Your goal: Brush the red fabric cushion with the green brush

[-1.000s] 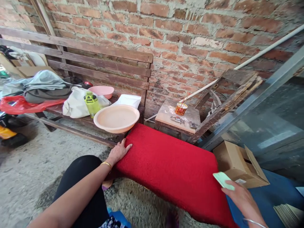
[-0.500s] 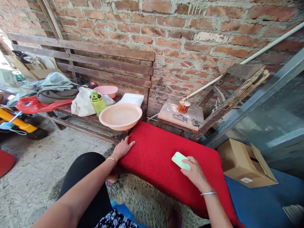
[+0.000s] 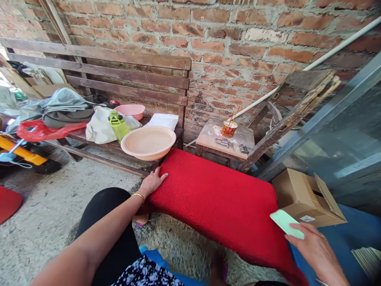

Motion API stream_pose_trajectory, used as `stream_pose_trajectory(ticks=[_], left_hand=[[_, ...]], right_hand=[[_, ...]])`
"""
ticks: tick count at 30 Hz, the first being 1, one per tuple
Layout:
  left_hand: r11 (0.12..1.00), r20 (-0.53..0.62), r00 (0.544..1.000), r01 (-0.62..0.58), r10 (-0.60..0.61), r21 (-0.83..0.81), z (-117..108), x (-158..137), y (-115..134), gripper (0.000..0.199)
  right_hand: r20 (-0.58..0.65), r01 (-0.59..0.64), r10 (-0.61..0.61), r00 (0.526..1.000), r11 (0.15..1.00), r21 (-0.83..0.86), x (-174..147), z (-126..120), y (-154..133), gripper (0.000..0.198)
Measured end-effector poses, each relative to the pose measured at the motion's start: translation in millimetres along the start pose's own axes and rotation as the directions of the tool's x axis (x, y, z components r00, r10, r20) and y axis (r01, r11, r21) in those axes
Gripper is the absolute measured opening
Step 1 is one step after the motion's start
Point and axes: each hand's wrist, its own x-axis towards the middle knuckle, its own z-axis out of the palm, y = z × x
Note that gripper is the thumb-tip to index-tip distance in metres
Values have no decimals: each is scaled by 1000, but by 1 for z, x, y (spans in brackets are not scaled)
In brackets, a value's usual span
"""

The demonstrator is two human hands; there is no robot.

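My left hand (image 3: 152,182) lies flat on the left end of a long red cloth cover (image 3: 214,194), fingers spread and nothing held. The cover drapes over a narrow bench or board, whose frame is hidden. Past the cover's right edge, my right hand (image 3: 314,244) grips a flat, rounded mint-green phone (image 3: 286,223) between thumb and fingers. The phone is tilted and held near the cardboard box. Just beyond my left hand, a wide pale-pink basin (image 3: 149,143) sits at the end of the wooden bench.
On the slatted bench (image 3: 127,75) are a green bottle (image 3: 118,126), a white bag (image 3: 101,125) and a pink bowl (image 3: 131,111). A small stool (image 3: 205,137) carries a patterned cup (image 3: 229,129) and padlocks (image 3: 224,142). The cardboard box (image 3: 293,194) rests on a blue surface (image 3: 357,222).
My right hand has carried the mint-green phone rightward, from over the middle of the red cover to beyond its right edge. My left hand stays in place; the view has shifted slightly.
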Motion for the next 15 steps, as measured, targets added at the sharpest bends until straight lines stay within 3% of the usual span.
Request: stream_pose_trajectory(ticks=[3,5,8,11,13,15], left_hand=[[1000,-4,1000,2,-2,-3,2,2,-2,81],[1000,0,1000,3,-3,-10,3,4,-5,81],[1000,0,1000,-3,3,-19,5,7,-7,82],[1000,4,1000,-10,10,-29,5,9,-7,82],[999,11,1000,-7,8,-33,4,7,-5,82],[999,13,1000,-7,8,-36,2,4,-2,82]], right_hand=[[102,106,-126,987,978,180,5,16,-84,43],[178,217,-263,948,946,242,9,29,-143,39],[245,304,-371,896,914,270,15,44,-196,40],[266,283,-344,900,928,244,18,44,-191,40],[267,231,-279,922,953,197,15,32,-156,39],[253,140,-168,953,982,124,7,15,-102,35]])
